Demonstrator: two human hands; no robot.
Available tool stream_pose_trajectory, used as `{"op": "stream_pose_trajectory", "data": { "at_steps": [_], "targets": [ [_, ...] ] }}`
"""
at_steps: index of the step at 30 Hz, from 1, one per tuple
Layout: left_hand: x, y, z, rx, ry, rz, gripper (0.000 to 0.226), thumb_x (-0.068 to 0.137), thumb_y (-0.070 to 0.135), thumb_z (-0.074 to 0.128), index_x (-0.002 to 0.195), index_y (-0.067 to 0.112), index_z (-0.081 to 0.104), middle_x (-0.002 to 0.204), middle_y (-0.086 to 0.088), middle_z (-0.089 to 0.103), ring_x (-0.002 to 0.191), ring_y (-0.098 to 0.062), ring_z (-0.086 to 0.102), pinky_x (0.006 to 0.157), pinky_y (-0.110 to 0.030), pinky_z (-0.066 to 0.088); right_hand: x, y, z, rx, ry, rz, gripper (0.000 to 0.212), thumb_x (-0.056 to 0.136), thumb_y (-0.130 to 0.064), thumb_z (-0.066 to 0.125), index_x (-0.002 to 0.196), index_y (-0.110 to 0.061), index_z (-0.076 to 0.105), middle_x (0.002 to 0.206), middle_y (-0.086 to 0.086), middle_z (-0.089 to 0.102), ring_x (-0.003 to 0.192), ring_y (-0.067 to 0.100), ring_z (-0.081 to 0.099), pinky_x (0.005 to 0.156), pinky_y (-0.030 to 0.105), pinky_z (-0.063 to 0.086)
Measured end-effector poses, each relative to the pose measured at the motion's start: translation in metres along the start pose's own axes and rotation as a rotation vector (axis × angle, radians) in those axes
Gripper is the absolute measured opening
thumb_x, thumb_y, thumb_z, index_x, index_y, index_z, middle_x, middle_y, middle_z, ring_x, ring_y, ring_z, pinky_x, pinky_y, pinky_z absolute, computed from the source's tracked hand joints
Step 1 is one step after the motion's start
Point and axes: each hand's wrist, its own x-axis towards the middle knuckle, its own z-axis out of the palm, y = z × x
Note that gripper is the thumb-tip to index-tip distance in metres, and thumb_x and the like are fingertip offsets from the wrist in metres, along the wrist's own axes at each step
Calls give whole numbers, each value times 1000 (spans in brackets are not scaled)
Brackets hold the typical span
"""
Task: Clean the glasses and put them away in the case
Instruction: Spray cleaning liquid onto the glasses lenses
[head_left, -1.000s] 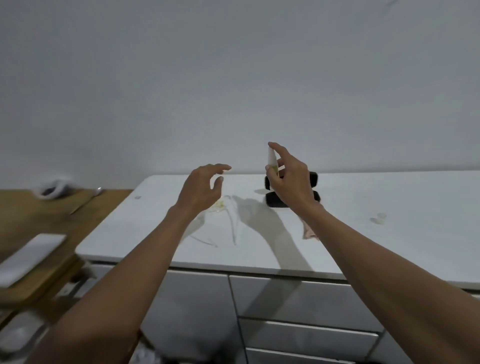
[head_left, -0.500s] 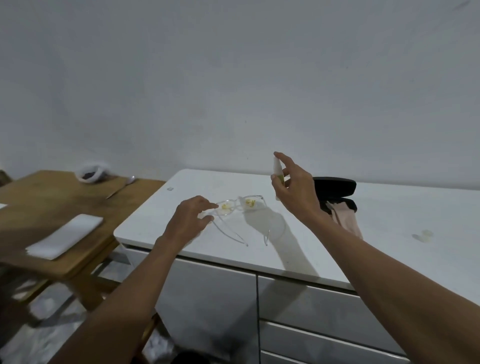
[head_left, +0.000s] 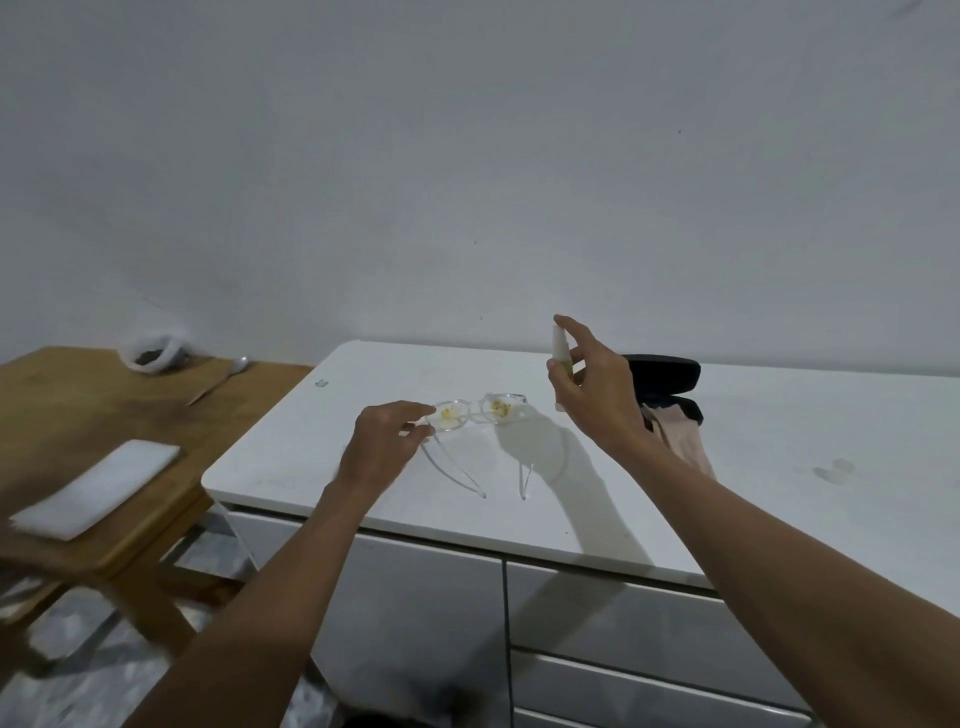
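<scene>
Clear-framed glasses (head_left: 483, 410) lie on the white cabinet top (head_left: 291, 467), arms unfolded toward me, with yellow smears on both lenses. My left hand (head_left: 382, 441) pinches the frame's left corner with thumb and forefinger. My right hand (head_left: 597, 392) hovers above and right of the glasses, holding a small white spray bottle (head_left: 560, 353) upright, forefinger on its top. Behind that hand stands an open black case (head_left: 670, 376), with a pink cloth (head_left: 678, 434) draped in front of it.
A wooden table (head_left: 62, 415) stands lower on the left, bearing a white folded pad (head_left: 98, 488), a spoon (head_left: 223, 376) and a crumpled white wrapper (head_left: 153, 353). Drawers (head_left: 649, 623) front the cabinet. A small clear object (head_left: 834, 470) lies on the right of the top.
My left hand dropped from mid-air onto the glasses and closed on the frame's left corner. The view swung left and down. The right hand kept the bottle raised.
</scene>
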Motion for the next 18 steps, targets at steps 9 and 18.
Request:
{"op": "stream_pose_trajectory", "data": {
  "at_steps": [9, 18],
  "targets": [
    [5, 1, 20, -122, 115, -45, 23, 76, -5, 83, 98, 0, 78, 95, -11, 79, 78, -5, 72, 77, -8, 53, 0, 10, -8, -2, 2, 21, 52, 90, -28, 56, 140, -40, 49, 85, 0, 68, 74, 24, 69, 78, 51, 59],
    [18, 10, 17, -509, 224, -305, 14, 81, -7, 77, 89, 4, 79, 76, -13, 77, 69, -32, 76, 77, -43, 63, -2, 17, -16, -27, 37, 51, 53, 92, -19, 58, 142, -33, 51, 80, 10, 68, 75, 27, 66, 75, 49, 58]
  ]
}}
